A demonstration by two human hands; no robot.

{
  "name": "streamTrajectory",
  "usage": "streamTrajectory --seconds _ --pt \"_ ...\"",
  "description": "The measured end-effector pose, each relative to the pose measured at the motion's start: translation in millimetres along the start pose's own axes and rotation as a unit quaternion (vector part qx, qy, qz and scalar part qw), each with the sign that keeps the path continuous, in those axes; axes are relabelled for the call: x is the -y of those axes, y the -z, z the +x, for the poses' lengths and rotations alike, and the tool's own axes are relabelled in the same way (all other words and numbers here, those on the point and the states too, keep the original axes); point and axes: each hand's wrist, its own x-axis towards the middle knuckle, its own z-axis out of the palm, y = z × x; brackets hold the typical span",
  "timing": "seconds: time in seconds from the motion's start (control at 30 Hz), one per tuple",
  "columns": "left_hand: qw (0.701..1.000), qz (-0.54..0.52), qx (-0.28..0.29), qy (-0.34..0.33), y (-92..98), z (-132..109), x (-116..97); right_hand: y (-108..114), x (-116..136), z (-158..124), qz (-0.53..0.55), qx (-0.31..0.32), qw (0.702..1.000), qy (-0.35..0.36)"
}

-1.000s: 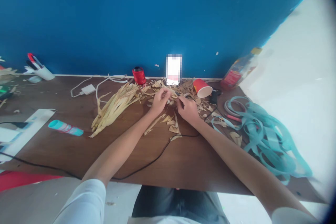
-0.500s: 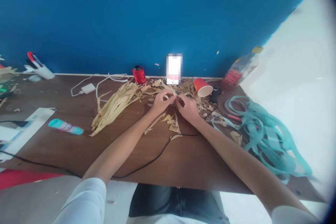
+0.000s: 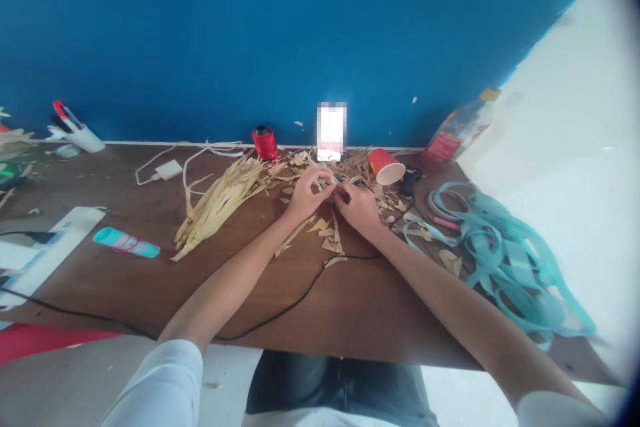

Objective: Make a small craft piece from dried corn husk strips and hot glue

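Observation:
My left hand (image 3: 306,195) and my right hand (image 3: 356,207) meet at the middle of the brown table (image 3: 150,280), fingers curled and pinched together. My left hand grips a pale dried leaf strip (image 3: 320,181). My right hand holds a small dark tool (image 3: 343,195), too small to name. A long bundle of dried straw-coloured leaves (image 3: 220,203) lies just left of my hands. Cut leaf scraps (image 3: 327,237) lie under and around them.
A red paper cup (image 3: 386,167) lies on its side right of my hands. Tangled teal strapping (image 3: 500,260) fills the right side. A black cable (image 3: 280,313) crosses the front. A teal tube (image 3: 126,243), white charger (image 3: 167,170), red spool (image 3: 264,143) and plastic bottle (image 3: 457,130) stand around.
My hands have drawn slightly closer together over the leaf scraps. Everything else on the table stays where it was.

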Motion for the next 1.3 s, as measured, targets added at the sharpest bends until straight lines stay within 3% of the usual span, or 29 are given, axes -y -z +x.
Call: streamTrajectory --seconds 0.57,0.8,0.97,1.3 --pt "0.996 0.008 0.083 0.011 1.6 2.9 4.0 0.4 0.2 -1.7 -0.014 -0.007 1.000 -0.015" --pt "0.998 0.002 0.055 0.017 1.6 1.9 3.3 -0.6 -2.4 2.6 0.056 0.000 0.998 -0.006" --pt "0.999 0.003 0.035 0.006 1.6 1.3 3.7 0.5 -0.7 3.8 0.051 0.018 0.999 -0.001" --pt "0.999 0.011 0.036 0.028 -1.6 0.7 9.6 -0.3 -0.8 2.4 0.024 -0.019 0.999 -0.014"
